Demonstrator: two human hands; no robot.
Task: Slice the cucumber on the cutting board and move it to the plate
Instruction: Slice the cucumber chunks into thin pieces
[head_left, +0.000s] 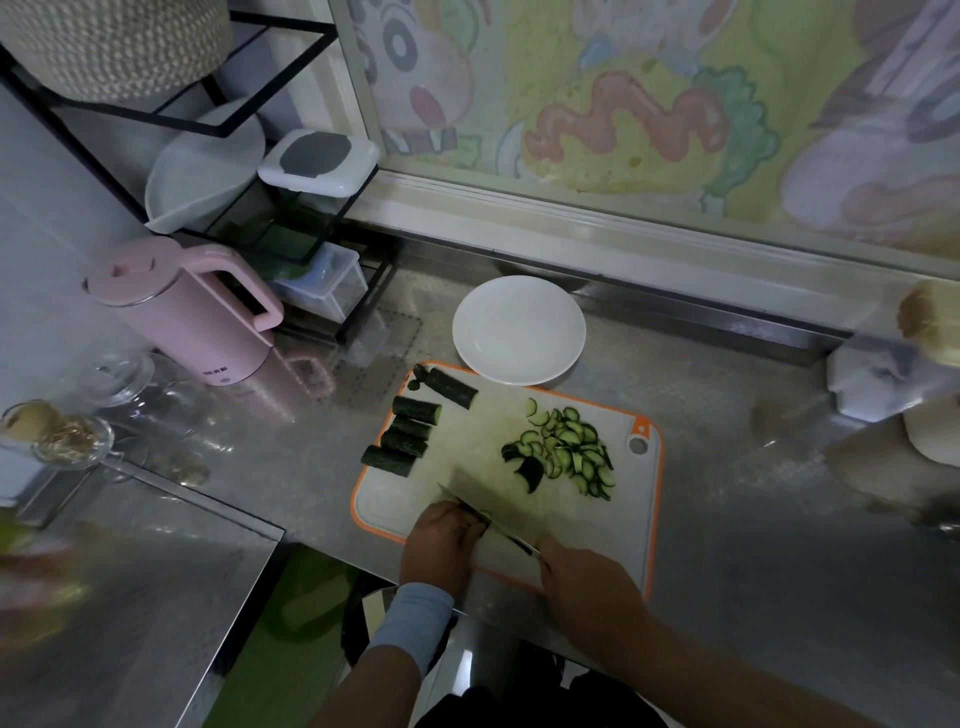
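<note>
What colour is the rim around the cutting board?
Orange, edging the white rectangular cutting board; the head view shows it best.

pink kettle (208, 317), black rack (218, 119) — glass jars (67, 436)

Cutting board (467, 462) on counter (727, 519), plate (519, 330) just behind it. Cucumber chunks (410, 431) down board's left side, slices (569, 449) piled right. Near edge: left hand (441, 540) on cucumber piece (480, 521), knife (498, 527) in right hand (587, 577). Kettle (197, 312) off left.

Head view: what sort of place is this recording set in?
Most likely a home kitchen: a cutting board with cucumber slices, a white plate and a pink kettle sit on a metal countertop; the left hand holds a cucumber piece, the right hand a knife.
</note>
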